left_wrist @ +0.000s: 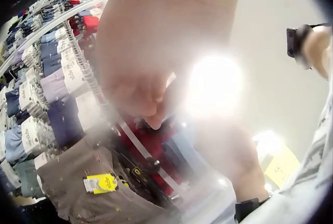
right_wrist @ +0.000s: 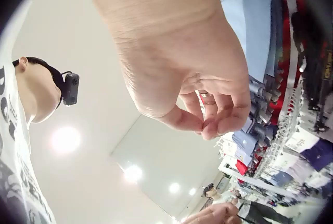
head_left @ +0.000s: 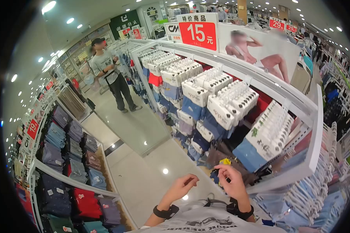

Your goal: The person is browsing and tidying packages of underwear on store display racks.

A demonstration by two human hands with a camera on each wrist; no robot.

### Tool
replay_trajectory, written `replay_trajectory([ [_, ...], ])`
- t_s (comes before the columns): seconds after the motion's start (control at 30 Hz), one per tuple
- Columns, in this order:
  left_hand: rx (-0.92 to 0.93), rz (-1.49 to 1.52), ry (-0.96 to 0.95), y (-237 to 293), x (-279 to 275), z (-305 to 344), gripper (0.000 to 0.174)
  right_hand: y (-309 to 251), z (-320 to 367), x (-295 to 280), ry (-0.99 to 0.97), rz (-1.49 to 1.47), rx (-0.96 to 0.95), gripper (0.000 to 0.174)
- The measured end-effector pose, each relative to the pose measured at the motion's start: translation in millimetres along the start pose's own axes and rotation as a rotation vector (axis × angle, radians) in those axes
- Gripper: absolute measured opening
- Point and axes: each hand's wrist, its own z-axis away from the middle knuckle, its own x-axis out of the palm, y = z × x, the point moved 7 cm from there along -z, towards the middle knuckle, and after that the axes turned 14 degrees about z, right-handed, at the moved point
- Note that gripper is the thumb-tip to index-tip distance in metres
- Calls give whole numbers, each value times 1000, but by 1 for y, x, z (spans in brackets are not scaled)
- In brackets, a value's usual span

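Both hands are held in front of the body, apart and empty. The left hand [head_left: 182,187] has loosely bent fingers; its blurred fingers hang down in the left wrist view, where the hand [left_wrist: 161,42] fills the upper middle. Beside the rack of packaged garments is the right hand [head_left: 231,181], fingers loosely bent. In the right wrist view this hand [right_wrist: 182,68] shows thumb and fingertips close together with nothing visible between them. Nearest to it hang light blue garments [head_left: 249,155] on white cards and a brown garment with a yellow tag [left_wrist: 106,183].
A white rack frame [head_left: 315,132] borders the hanging garments on the right, under a red 15 price sign [head_left: 198,33]. Shelves of folded clothes, including a red stack [head_left: 87,202], stand at left. A person [head_left: 114,73] in a cap stands in the aisle [head_left: 144,136].
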Motion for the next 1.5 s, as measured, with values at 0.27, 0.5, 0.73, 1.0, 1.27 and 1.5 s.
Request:
replay_trajectory([
  [0.27,21,-26,-46,15,-27,-105,15,17,-59,7,-133,87,-56,31],
  [0.5,124,204,-91,18,-74,-187,21,51,-96,44,-80,125,135,26],
  [0.73,337,192,-77,59,-151,-261,30,28,-166,82,81,308,284,26],
  [1.0,493,51,-189,72,-198,-306,45,17,-232,120,258,366,302,25],
  [1.27,566,140,-470,90,-185,-326,50,-9,-209,130,798,449,253,27],
  [1.5,665,139,-410,115,-169,-331,45,-41,-205,116,1160,627,140,29],
])
